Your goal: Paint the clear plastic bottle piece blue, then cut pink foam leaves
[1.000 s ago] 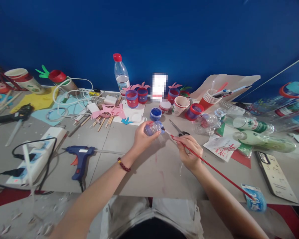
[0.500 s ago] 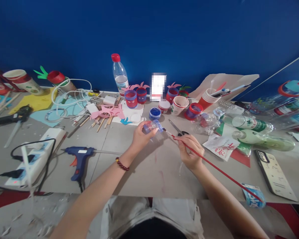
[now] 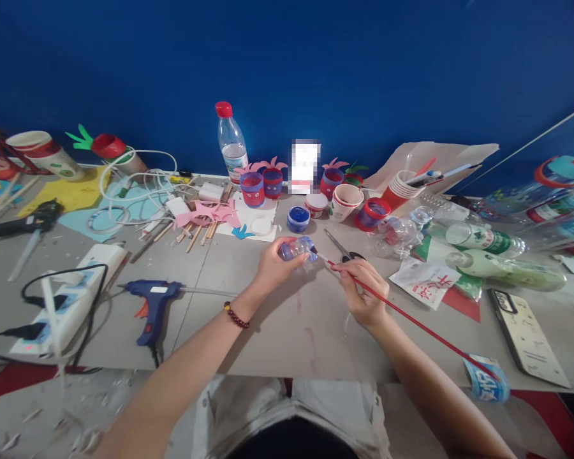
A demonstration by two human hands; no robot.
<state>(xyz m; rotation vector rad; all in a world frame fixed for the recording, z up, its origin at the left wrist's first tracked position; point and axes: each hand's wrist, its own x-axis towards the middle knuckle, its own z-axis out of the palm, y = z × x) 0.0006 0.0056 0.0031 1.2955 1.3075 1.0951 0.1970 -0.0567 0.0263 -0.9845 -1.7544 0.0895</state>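
Note:
My left hand [image 3: 276, 262] is closed round a small clear plastic bottle piece [image 3: 294, 248] whose rim is smeared with blue paint. In my right hand [image 3: 363, 290] is a long red paintbrush [image 3: 411, 322], held like a pen. Its dark bristles meet the blue rim of the bottle piece; whether they reach inside I cannot tell. An open jar of blue paint [image 3: 298, 219] stands just beyond my hands. Scissors [image 3: 339, 245] lie behind my right hand, partly hidden by it.
A blue glue gun [image 3: 153, 303] and a white power strip [image 3: 83, 293] lie on the left. Painted cups with paper leaves [image 3: 252, 190], a paper cup [image 3: 345, 203] and a tall bottle [image 3: 231, 150] line the back. Bottles [image 3: 485, 237] and a phone [image 3: 529, 335] are on the right.
The bottle piece in my left hand has shifted slightly right and down, and its rim is turned more toward the brush. My right hand has moved slightly left with the paintbrush.

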